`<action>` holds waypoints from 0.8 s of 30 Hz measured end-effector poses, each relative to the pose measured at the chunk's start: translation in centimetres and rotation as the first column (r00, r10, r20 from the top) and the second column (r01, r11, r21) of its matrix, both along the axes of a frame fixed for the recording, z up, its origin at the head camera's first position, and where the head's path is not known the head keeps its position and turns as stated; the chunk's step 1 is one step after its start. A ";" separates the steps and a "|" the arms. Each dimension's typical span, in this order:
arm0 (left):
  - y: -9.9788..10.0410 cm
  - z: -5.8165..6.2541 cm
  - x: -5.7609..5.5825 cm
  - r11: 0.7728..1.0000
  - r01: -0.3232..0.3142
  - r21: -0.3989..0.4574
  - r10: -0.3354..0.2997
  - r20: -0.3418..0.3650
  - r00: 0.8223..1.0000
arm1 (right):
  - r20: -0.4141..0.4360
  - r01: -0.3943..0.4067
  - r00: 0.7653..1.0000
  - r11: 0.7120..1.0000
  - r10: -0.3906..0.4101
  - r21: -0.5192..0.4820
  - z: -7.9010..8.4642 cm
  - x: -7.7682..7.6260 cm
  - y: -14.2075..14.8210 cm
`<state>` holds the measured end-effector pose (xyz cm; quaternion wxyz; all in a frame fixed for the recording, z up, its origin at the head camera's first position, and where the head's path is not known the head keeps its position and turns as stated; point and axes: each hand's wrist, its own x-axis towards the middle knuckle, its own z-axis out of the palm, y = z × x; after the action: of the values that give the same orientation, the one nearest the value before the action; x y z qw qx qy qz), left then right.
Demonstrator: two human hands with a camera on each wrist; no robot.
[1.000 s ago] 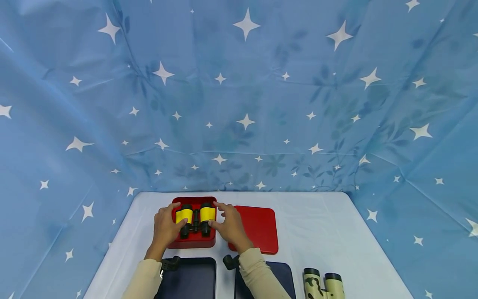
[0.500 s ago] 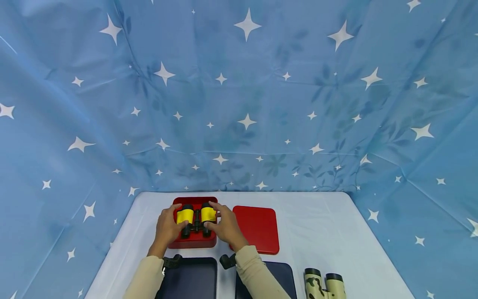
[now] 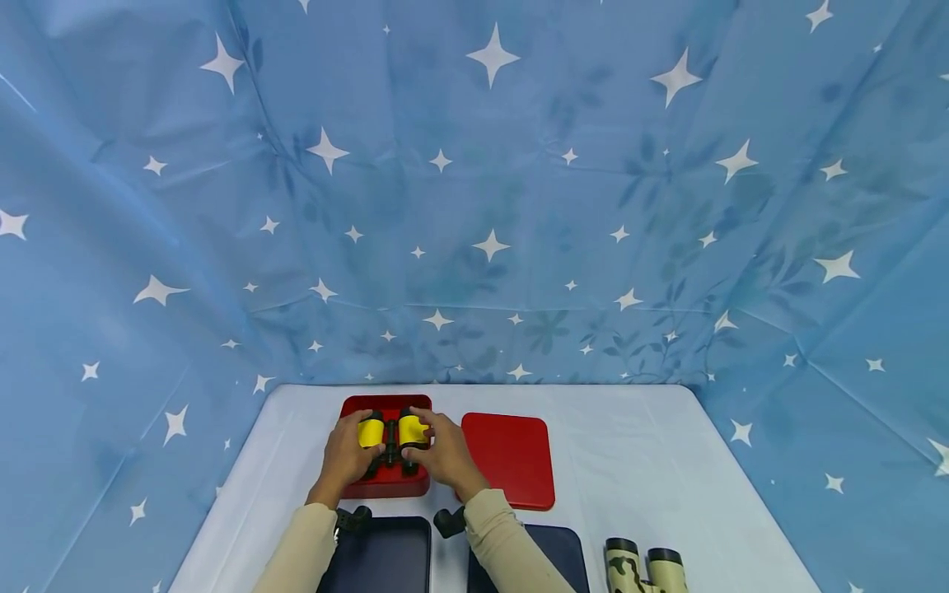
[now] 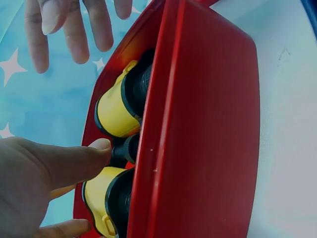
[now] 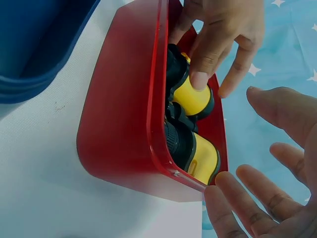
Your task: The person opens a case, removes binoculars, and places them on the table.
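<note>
A pair of yellow-and-black binoculars lies in an uncovered red box. My left hand reaches over the left barrel, its straight thumb above the yellow part near the middle hinge. In the right wrist view, the left hand has its fingers spread about the yellow barrel. My right hand stands over the right barrel in the head view. The right wrist view shows the right hand just outside the box wall, fingers spread and nothing gripped.
A flat red lid lies right of the box. Nearer to me are two dark blue trays or lids, the left one and the right one, partly under my forearm. Camouflage binoculars lie at the front right of the white table.
My left hand has shifted right and closer over the left barrel. Earlier, the right hand moved slightly left over the right barrel. The binoculars remain in the box.
</note>
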<state>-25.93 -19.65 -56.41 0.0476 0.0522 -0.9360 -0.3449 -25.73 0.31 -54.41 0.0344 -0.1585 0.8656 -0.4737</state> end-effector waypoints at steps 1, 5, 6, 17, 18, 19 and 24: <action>0.1 -0.1 0.0 1.000 0.002 -0.002 -0.002 -0.003 1.000 | 0.001 0.001 1.000 1.000 -0.001 -0.001 0.0 0.0 0.0; 0.2 -0.3 -0.2 1.000 0.008 -0.011 -0.008 -0.009 1.000 | 0.014 0.005 1.000 1.000 -0.004 -0.005 -0.1 0.1 -0.1; 0.2 -0.4 -0.3 1.000 0.009 -0.015 -0.009 -0.013 1.000 | 0.022 0.006 1.000 1.000 -0.006 -0.005 -0.1 0.1 -0.1; 0.0 -0.8 0.0 0.999 -0.023 -0.029 0.021 -0.061 0.998 | 0.062 0.026 0.998 1.000 -0.025 -0.012 -0.9 0.0 -0.3; 0.0 -0.7 0.0 0.999 -0.026 -0.031 0.024 -0.069 0.997 | 0.060 0.026 0.998 1.000 -0.025 -0.009 -0.9 0.0 -0.3; 0.0 -0.7 0.1 0.999 -0.030 -0.031 0.028 -0.077 0.997 | 0.056 0.026 0.998 1.000 -0.026 -0.006 -1.0 0.0 -0.3; -0.2 -0.4 0.1 0.999 -0.025 -0.021 0.023 -0.102 0.994 | 0.038 0.031 0.999 0.999 -0.031 0.012 -1.2 -0.2 -0.4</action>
<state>-25.79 -19.81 -56.79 0.1002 0.0453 -0.9354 -0.3360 -25.92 -0.12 -55.56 0.0444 -0.1358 0.8697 -0.4724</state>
